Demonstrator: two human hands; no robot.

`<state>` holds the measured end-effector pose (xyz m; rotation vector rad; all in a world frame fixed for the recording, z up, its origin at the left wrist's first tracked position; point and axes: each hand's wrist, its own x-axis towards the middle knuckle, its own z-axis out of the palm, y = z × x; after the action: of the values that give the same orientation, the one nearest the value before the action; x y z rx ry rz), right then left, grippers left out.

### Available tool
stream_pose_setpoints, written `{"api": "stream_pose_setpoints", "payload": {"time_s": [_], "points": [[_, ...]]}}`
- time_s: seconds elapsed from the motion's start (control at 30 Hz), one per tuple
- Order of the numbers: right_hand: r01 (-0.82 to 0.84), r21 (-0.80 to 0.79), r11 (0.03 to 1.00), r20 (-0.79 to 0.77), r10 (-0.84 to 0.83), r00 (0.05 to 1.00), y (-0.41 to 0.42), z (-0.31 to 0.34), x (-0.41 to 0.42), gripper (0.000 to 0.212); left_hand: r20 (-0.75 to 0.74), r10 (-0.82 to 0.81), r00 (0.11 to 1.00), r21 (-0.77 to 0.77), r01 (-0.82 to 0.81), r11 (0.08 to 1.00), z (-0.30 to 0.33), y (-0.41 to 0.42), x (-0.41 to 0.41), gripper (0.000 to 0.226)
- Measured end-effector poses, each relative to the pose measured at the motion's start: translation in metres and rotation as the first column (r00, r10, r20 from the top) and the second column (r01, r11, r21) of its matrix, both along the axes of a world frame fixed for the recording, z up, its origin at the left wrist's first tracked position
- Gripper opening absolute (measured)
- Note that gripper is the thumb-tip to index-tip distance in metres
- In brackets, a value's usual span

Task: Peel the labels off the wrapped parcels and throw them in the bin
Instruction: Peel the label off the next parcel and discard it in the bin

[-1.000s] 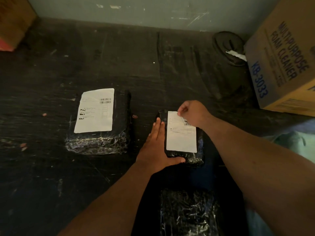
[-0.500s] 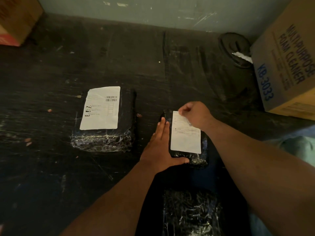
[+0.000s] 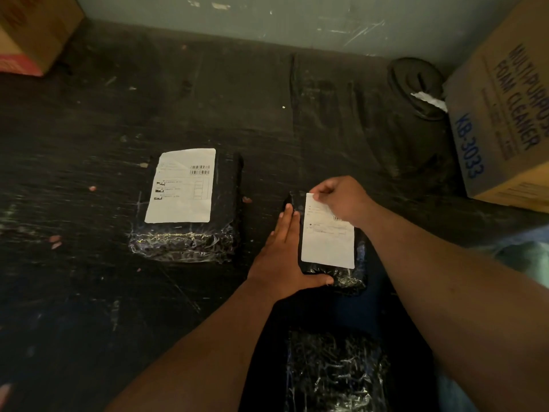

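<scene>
On the dark worktop (image 3: 89,292), the left hand (image 3: 285,260) lies flat and spread against the left side of the small wrapped parcel (image 3: 350,278) at centre, thumb along its near edge. The right hand (image 3: 341,200) pinches the far corner of that parcel's white label (image 3: 328,242). At 9 o'clock from it sits a larger wrapped parcel (image 3: 225,209) with its own label (image 3: 181,185) flat on top. A third black-wrapped parcel (image 3: 335,370) lies at 6 o'clock. A cardboard box (image 3: 505,120) printed "FOAM CLEANER" stands at 2 o'clock.
</scene>
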<state>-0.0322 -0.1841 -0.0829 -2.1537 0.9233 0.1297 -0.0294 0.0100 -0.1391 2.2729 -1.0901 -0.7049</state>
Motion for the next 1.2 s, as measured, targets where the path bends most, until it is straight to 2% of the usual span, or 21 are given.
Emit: {"api": "stream_pose_setpoints", "payload": {"time_s": [0.2, 0.3, 0.4, 0.53, 0.63, 0.77, 0.87, 0.97, 1.07, 1.2], "points": [[0.009, 0.09, 0.996, 0.113, -0.02, 0.993, -0.001, 0.004, -0.015, 0.018, -0.016, -0.001, 1.0, -0.003, 0.001, 1.0, 0.002, 0.0, 0.0, 0.148], [0.048, 0.119, 0.992, 0.126, -0.063, 0.99, -0.011, 0.012, -0.021, 0.032, -0.025, 0.002, 1.0, -0.007, -0.002, 1.0, 0.002, 0.001, 0.0, 0.147], [0.056, 0.065, 0.996, 0.032, -0.058, 0.998, -0.027, 0.02, -0.025, 0.035, -0.026, 0.011, 1.0, -0.017, -0.011, 1.0, 0.002, 0.001, -0.001, 0.147], [-0.163, -0.052, 0.985, -0.173, 0.151, 0.973, -0.027, 0.021, -0.028, 0.037, -0.011, 0.006, 1.0, -0.011, -0.007, 1.0, 0.002, 0.001, -0.001, 0.146], [-0.206, -0.126, 0.97, -0.26, 0.168, 0.951, -0.022, 0.018, -0.022, 0.037, -0.004, 0.007, 1.0, -0.005, -0.007, 1.0, 0.003, 0.001, -0.001, 0.146], [-0.188, -0.225, 0.956, -0.257, 0.128, 0.958, -0.021, 0.019, -0.019, 0.022, 0.007, 0.014, 1.0, 0.003, -0.014, 1.0, 0.001, 0.001, -0.001, 0.147], [-0.19, -0.265, 0.945, -0.242, 0.126, 0.962, -0.019, 0.019, -0.02, 0.019, 0.015, 0.018, 1.0, 0.002, -0.018, 1.0, 0.001, 0.001, -0.001, 0.148], [-0.198, -0.279, 0.94, -0.227, 0.135, 0.964, -0.02, 0.019, -0.02, 0.03, 0.019, 0.017, 1.0, -0.002, -0.017, 1.0, 0.0, 0.0, -0.001, 0.148], [-0.261, -0.245, 0.934, -0.332, 0.172, 0.927, -0.025, 0.024, -0.02, 0.046, 0.015, 0.017, 1.0, -0.006, -0.017, 1.0, 0.001, 0.0, -0.001, 0.148], [-0.278, -0.222, 0.934, -0.375, 0.181, 0.909, -0.027, 0.03, -0.02, 0.028, 0.007, 0.018, 1.0, 0.001, -0.018, 1.0, 0.003, 0.0, -0.002, 0.147]]}}
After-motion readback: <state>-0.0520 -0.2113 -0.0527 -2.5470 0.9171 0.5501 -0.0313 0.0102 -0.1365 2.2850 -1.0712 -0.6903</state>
